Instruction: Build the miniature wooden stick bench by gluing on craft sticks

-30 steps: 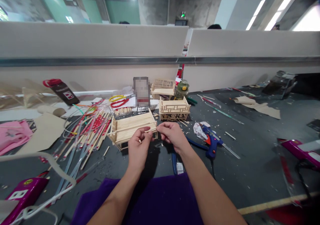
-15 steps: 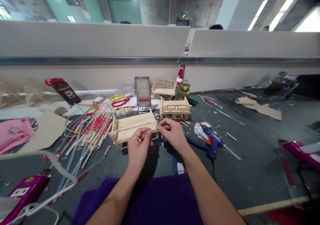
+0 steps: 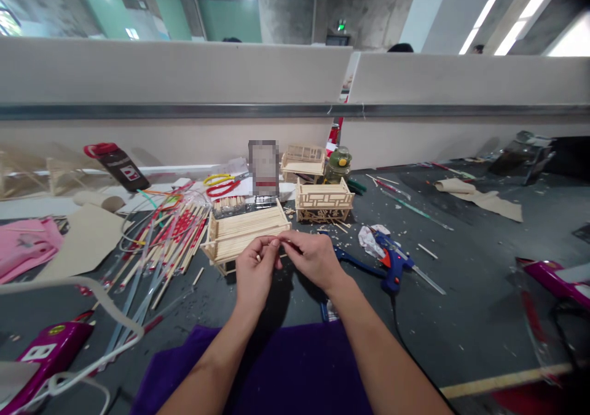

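At the near side, the left hand (image 3: 255, 273) and the right hand (image 3: 318, 258) are held with fingertips meeting above the table (image 3: 461, 316). Left grip: thumb and fingers are pinched together, and a small pale end, judged to belong to a thin stick (image 3: 258, 259), is exposed between them. Its direction cannot be told, since most of it is hidden. Right grip: the fingertips are curled in; whether anything is grasped cannot be told. The stick is expected to be light, stiff and easily snapped; it should be pinched lightly near its ends.

Just beyond the hands, the slatted stick model (image 3: 246, 230) is set upright on the table, its near right corner hidden. Its long axis is directed left to right, with the right end angled slightly away. It is judged light and rigid but weak at its joints; the base frame should be grasped, not the thin rails.

Farther back, a second stick model (image 3: 325, 198) is placed, its long axis likewise running roughly left to right.
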### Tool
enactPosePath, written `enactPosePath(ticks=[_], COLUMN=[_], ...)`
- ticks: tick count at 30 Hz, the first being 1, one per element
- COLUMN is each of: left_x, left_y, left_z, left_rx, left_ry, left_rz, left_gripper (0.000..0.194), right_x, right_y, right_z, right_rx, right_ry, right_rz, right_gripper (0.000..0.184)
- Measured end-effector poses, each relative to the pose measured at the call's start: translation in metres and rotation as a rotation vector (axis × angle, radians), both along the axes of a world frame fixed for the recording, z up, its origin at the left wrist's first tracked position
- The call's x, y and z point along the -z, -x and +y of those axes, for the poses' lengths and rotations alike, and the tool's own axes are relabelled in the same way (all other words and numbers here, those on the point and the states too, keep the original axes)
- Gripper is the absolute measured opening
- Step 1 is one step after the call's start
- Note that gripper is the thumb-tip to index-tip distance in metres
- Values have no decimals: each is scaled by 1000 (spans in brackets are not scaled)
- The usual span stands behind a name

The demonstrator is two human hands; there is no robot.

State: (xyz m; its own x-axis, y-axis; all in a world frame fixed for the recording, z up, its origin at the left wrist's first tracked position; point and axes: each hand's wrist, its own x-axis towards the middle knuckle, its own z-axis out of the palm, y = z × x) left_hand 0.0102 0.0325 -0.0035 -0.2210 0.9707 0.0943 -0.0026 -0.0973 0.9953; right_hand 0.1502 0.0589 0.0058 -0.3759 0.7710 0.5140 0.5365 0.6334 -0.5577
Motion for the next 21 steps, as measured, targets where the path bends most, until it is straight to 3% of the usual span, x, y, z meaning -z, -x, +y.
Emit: enactPosePath(ticks=[21], left_x=[0], left_y=[2], left_z=[3], left_rx=[23], left_ry=[14], left_rz=[46], left_gripper=[30], right_x=[7], right_y=[1], right_z=[2], right_rx=[36], right_ry=[-89], right_rz=[-76], right_gripper=[18])
